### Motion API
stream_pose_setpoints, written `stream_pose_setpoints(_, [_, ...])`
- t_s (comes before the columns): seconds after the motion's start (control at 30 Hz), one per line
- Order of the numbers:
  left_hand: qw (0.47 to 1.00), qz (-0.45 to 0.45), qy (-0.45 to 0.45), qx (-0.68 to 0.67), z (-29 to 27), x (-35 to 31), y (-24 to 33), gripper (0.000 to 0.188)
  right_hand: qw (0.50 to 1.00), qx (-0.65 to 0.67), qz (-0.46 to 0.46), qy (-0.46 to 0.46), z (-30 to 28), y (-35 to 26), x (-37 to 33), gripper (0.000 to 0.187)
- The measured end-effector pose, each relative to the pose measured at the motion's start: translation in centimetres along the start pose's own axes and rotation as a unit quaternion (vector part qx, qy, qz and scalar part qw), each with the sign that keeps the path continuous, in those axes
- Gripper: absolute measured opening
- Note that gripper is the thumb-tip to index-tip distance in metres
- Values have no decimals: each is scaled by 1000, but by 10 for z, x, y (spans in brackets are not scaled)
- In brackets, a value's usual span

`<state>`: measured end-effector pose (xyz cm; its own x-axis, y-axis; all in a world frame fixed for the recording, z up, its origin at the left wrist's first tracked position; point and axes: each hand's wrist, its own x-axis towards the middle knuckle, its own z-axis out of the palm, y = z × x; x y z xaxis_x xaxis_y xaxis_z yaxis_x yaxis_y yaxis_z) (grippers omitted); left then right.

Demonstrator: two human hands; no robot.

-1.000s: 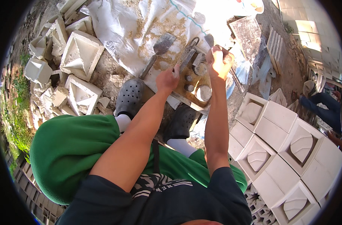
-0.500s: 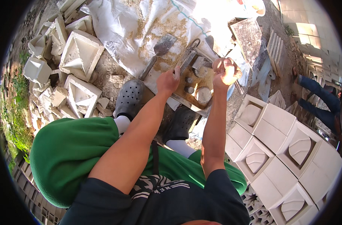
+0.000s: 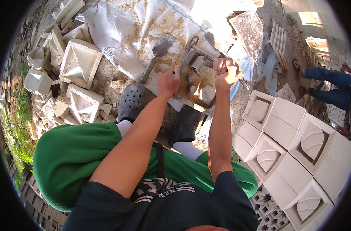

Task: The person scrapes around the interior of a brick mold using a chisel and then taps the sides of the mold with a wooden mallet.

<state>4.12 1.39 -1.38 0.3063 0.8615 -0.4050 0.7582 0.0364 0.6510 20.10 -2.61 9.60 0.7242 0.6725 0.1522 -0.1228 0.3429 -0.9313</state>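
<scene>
Head view. We see a tray (image 3: 194, 101) on the ground in front of the shoes (image 3: 132, 104): shallow, roughly rectangular, metal-edged, its bed stained tan-brown. Inside, a broad pale disc (image 3: 206, 93) lies toward the near edge, with two small grey knobs (image 3: 190, 89) to its left. Over the far part sits the grey head of a hammer (image 3: 197, 61), partly covering a second disc.

Our right hand (image 3: 226, 73) is closed in a fist round the hammer's handle. Our left hand (image 3: 169, 82) is curled at the tray's left edge, thumb side up; we cannot tell whether it grips the rim or the bar beside it. Left of the tray, a trowel (image 3: 163, 45) lies partly on the white sack (image 3: 119, 32).

Against a second ago: our right fist sits lower, nearer the tray; our left keeps its place. At far right, a passer-by's blue-trousered legs (image 3: 325, 78) now show farther up the view.
</scene>
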Motion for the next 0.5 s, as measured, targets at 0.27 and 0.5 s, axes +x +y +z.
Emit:
stream_pose_setpoints(0.27, [1000, -11, -14, -11, 2, 7, -5, 56, 997, 59, -18, 41, -2, -4, 4, 42])
stream_pose_setpoints(0.5, [1000, 8, -14, -6, 4, 7, -2, 57, 988, 149, -38, -18, -14, -1, 10, 33])
